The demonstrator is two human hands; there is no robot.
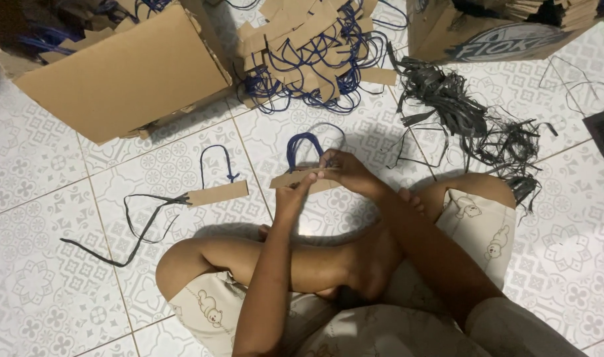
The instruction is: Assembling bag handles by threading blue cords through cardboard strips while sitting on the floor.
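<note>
While you sit cross-legged on the patterned tile floor (44,198), both of your hands meet over one cardboard strip (295,178) held just above the tiles in front of your knees. Your right hand (345,170) is closed on the strip's right part, fingers pinched along its top edge where a dark blue cord loop (304,147) rises from it. Your left hand (294,193) comes up from below and grips the strip's lower edge with curled fingers; how tightly it clamps is hard to judge, since the fingertips are tucked behind the card.

Just to the left lies a second cardboard strip (217,193) flat on the floor, with a blue loop (214,162) above it and long black plastic strands (140,221) trailing away from its left end. Ahead of you sits a heap of finished strips and blue cords (312,49), close beyond the piece you hold. A large cardboard box (126,73) lies tilted at upper left, partly out of frame. To the right, a tangle of black plastic strips (474,125) spreads beside your right knee, and another box (493,30) is cut off at the top edge. Your forearms cover the tiles right under the strip.
</note>
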